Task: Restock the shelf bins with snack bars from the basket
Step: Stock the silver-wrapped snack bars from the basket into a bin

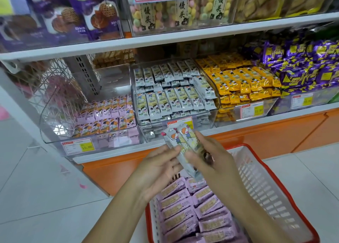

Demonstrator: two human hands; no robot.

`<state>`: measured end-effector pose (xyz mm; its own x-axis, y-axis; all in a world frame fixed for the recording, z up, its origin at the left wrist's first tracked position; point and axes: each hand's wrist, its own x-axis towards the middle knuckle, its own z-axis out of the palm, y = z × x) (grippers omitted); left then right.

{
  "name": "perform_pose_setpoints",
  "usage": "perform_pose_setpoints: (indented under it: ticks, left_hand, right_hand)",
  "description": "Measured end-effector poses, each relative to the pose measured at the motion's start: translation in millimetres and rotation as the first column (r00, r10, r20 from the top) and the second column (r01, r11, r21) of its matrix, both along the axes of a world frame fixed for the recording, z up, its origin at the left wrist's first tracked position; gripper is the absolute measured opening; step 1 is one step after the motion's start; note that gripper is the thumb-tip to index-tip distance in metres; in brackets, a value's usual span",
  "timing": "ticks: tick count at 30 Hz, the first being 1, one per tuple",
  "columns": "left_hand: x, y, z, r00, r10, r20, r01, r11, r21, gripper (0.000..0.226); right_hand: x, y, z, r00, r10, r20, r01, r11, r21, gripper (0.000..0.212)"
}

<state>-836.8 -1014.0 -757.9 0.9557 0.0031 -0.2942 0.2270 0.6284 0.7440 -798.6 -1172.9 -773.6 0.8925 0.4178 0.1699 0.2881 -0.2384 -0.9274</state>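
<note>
Both hands hold a small stack of grey-white snack bars (pixel 180 140) above the basket, just in front of the lowest shelf. My left hand (pixel 159 166) grips the stack from the left and below. My right hand (pixel 211 157) grips it from the right. The red-rimmed white basket (pixel 271 193) stands on the floor below, with several pink bars (pixel 192 211) lined up in its left half. The clear middle bin (pixel 217 99) holds rows of matching grey-white bars. The left bin (pixel 55 130) holds pink bars in its front part.
A bin of yellow bars (pixel 244 84) and purple packets (pixel 302 68) fill the shelf to the right. The upper shelf carries purple biscuit boxes (pixel 64 13) and clear tubs of sweets (pixel 176 7). An orange base (pixel 266 136) runs under the shelf. White floor tiles lie left.
</note>
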Motion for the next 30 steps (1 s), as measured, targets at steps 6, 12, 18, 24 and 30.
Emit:
perform_pose_setpoints:
  ticks: [6, 12, 18, 24, 30]
  left_hand:
    - [0.8, 6.2, 26.7, 0.989, 0.018, 0.147, -0.043, 0.985, 0.168, 0.021]
    - [9.3, 34.6, 37.6, 0.849, 0.419, 0.322, -0.482, 0.366, 0.796, 0.045]
    - [19.9, 47.3, 25.4, 0.89, 0.374, 0.262, -0.363, 0.234, 0.902, 0.055]
    - [20.9, 39.2, 8.8, 0.931, 0.178, 0.318, -0.325, 0.009, 0.946, 0.055]
    - [23.1, 40.8, 3.6, 0.945, 0.131, 0.3, -0.296, -0.045, 0.954, 0.061]
  right_hand:
    - [12.0, 20.7, 23.2, 0.949, 0.015, 0.314, 0.056, 0.975, -0.214, 0.078]
    - [90.0, 58.0, 70.8, 0.839, -0.142, 0.526, 0.316, 0.913, -0.258, 0.063]
    - [146.7, 107.3, 66.4, 0.829, -0.031, 0.558, 0.448, 0.632, -0.632, 0.063]
    - [145.9, 119.9, 55.4, 0.83, 0.042, 0.556, 0.491, 0.419, -0.764, 0.059]
    - [154.6, 113.6, 55.5, 0.866, 0.027, 0.5, 0.451, 0.393, -0.802, 0.062]
